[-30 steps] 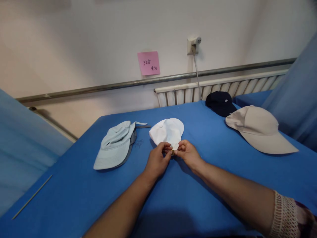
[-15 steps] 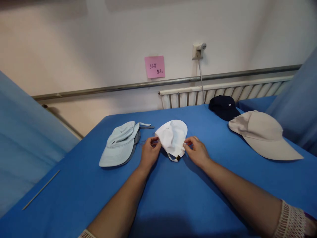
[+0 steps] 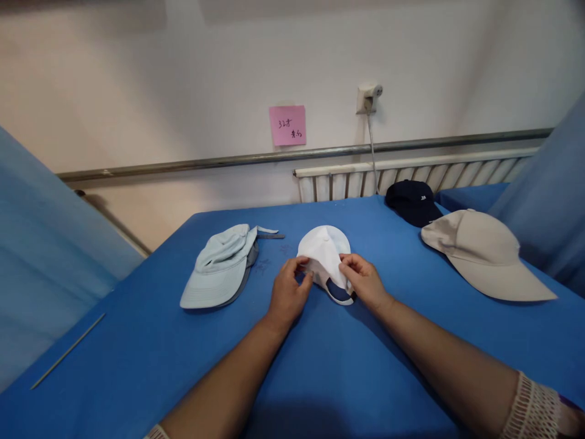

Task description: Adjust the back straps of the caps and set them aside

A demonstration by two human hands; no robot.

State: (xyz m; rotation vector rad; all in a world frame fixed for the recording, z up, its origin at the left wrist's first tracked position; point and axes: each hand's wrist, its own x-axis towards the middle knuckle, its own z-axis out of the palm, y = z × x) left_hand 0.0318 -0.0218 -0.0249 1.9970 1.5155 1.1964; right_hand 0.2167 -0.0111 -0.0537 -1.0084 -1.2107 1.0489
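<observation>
A small white cap (image 3: pixel 323 250) lies on the blue table (image 3: pixel 320 366) in the middle, its back strap opening turned toward me. My left hand (image 3: pixel 288 293) pinches the cap's near left edge with closed fingers. My right hand (image 3: pixel 363 281) grips the near right edge beside the strap. Both hands rest low on the cloth, a few centimetres apart.
A pale blue cap (image 3: pixel 219 266) lies to the left, a beige cap (image 3: pixel 482 250) to the right, a dark navy cap (image 3: pixel 412 201) behind it. A thin stick (image 3: pixel 67 351) lies at the far left. Behind are a radiator (image 3: pixel 411 174), a wall socket (image 3: pixel 368 97) and a pink note (image 3: pixel 287 125).
Both hands went from pinching the strap together, to the cap's two sides, then drew in again. The white cap has shifted slightly right and its rear opening has spread.
</observation>
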